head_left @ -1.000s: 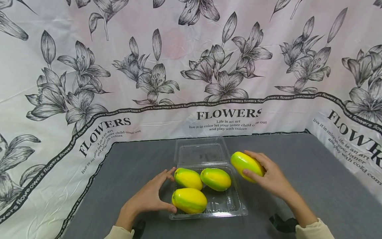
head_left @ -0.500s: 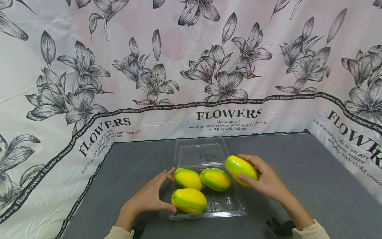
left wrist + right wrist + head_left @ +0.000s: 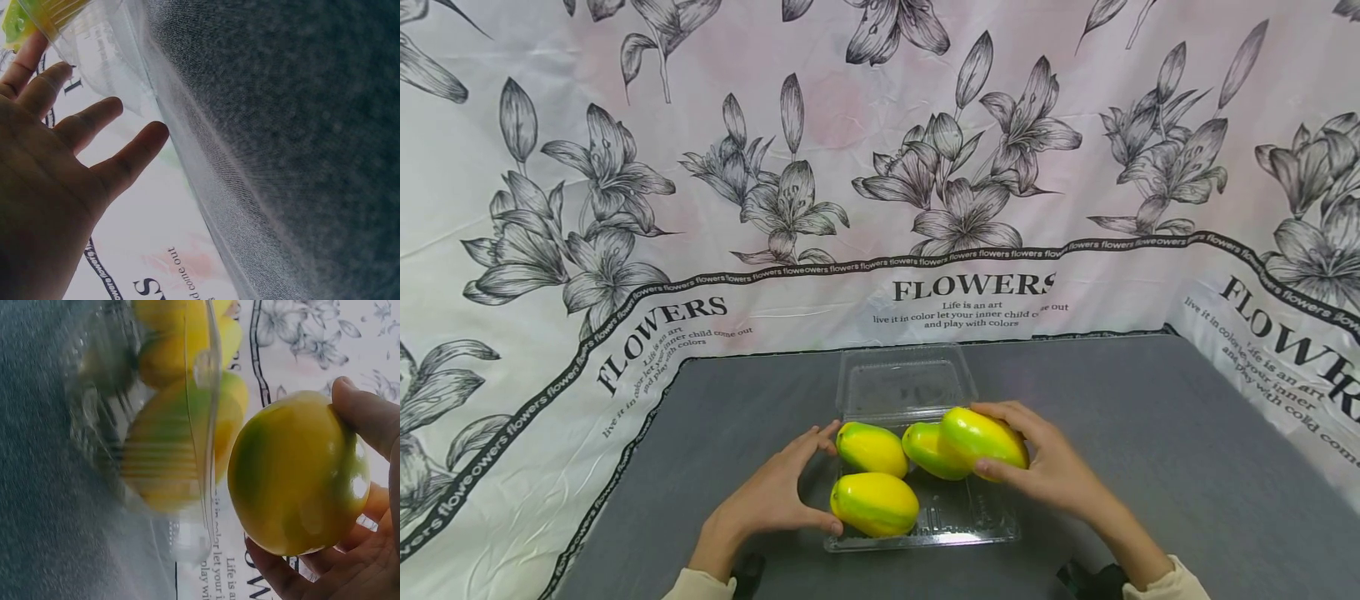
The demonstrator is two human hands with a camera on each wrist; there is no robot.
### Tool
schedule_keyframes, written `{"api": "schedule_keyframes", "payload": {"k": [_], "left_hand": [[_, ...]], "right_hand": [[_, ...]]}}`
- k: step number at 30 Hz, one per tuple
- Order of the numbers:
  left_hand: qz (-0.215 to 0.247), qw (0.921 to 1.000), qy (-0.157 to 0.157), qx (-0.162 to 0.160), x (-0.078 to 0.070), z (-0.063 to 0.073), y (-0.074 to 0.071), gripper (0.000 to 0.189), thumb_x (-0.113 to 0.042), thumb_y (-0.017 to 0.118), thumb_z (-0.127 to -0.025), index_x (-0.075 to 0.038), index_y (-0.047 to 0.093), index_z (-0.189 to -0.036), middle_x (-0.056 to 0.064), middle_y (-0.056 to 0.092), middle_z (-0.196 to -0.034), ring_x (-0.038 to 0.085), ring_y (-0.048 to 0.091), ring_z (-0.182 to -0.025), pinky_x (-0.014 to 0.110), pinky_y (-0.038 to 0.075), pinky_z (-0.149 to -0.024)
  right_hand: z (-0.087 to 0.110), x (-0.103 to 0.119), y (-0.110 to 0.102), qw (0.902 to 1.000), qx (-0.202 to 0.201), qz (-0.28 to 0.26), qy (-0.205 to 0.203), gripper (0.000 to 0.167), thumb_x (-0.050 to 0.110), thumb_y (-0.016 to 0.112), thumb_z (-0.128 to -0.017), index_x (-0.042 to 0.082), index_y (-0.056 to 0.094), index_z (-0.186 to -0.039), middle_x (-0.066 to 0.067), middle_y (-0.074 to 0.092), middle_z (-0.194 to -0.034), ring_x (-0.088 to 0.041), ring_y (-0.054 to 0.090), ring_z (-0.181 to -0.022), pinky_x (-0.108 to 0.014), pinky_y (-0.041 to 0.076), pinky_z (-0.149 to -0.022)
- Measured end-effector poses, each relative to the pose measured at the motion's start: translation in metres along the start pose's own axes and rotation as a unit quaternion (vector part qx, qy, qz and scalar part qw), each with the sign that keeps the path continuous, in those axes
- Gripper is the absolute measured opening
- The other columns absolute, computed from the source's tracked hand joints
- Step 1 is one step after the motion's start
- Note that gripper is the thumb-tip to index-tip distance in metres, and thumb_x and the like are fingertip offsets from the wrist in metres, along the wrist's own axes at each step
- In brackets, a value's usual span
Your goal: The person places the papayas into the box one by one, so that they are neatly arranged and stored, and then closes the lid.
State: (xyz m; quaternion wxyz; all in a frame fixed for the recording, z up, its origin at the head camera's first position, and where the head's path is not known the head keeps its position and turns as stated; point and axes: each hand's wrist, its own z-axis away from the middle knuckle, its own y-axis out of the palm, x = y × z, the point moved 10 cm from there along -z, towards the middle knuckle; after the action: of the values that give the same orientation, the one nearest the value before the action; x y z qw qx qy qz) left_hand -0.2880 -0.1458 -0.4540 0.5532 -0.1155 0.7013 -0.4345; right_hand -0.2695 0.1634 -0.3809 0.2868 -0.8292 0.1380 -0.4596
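Note:
My right hand grips a yellow-green mango above the right side of a clear plastic box. In the right wrist view, thumb and fingers curl round this mango, which is raised beside the box wall. Three more mangoes lie in the box: one at the back left, one at the front left, and one at the back right, partly hidden behind the held one. My left hand is at the box's left side with fingers spread; the left wrist view shows them fairly straight near the clear wall.
The box's hinged lid lies folded back behind it on the grey tabletop. A white flower-print cloth hangs behind and along the sides. Something dark is below the right wrist.
My right hand has carried its mango leftward and slightly down, from beside the box to over its right part. My left hand and the mangoes in the box have stayed put.

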Motion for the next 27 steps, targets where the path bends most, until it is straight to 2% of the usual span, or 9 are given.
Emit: {"api": "schedule_keyframes", "payload": {"k": [8,14,22,27], "left_hand": [[-0.001,1.0,0.0,0.002,0.0,0.0,0.001,0.081,-0.059,0.092,-0.063,-0.028,0.052,-0.125,-0.019,0.023,-0.168,0.035,0.018,-0.159,0.078,0.025,-0.114],[0.001,1.0,-0.001,0.001,-0.001,0.0,0.0,0.08,-0.059,0.092,-0.063,-0.028,0.052,-0.125,-0.018,0.023,-0.168,0.035,0.018,-0.159,0.077,0.024,-0.114],[-0.004,1.0,-0.002,0.001,0.0,0.0,0.0,0.081,-0.062,0.091,-0.063,-0.029,0.051,-0.126,-0.018,0.023,-0.168,0.034,0.018,-0.159,0.077,0.024,-0.115],[0.0,1.0,-0.003,0.003,0.0,-0.001,0.0,0.082,-0.061,0.091,-0.063,-0.029,0.051,-0.126,-0.019,0.023,-0.168,0.034,0.018,-0.159,0.077,0.023,-0.115]], "right_hand": [[0.003,0.013,0.015,0.9991,0.011,0.014,-0.038,0.066,0.028,0.088,-0.08,0.022,0.06,-0.14,0.003,0.064,-0.133,-0.006,0.054,-0.11,-0.03,0.051,-0.086],[0.006,0.02,0.027,0.9971,0.029,0.005,-0.07,0.065,0.026,0.088,-0.079,0.021,0.061,-0.139,0.0,0.064,-0.135,-0.006,0.051,-0.108,-0.027,0.05,-0.084],[0.009,0.025,0.041,0.9942,0.063,0.0,-0.086,0.062,0.035,0.087,-0.08,0.025,0.061,-0.136,0.003,0.063,-0.134,-0.011,0.055,-0.118,-0.033,0.053,-0.094],[0.011,0.025,0.048,0.9928,0.081,0.006,-0.088,0.061,0.039,0.086,-0.081,0.028,0.061,-0.135,0.006,0.063,-0.133,-0.012,0.055,-0.117,-0.034,0.053,-0.095]]}}
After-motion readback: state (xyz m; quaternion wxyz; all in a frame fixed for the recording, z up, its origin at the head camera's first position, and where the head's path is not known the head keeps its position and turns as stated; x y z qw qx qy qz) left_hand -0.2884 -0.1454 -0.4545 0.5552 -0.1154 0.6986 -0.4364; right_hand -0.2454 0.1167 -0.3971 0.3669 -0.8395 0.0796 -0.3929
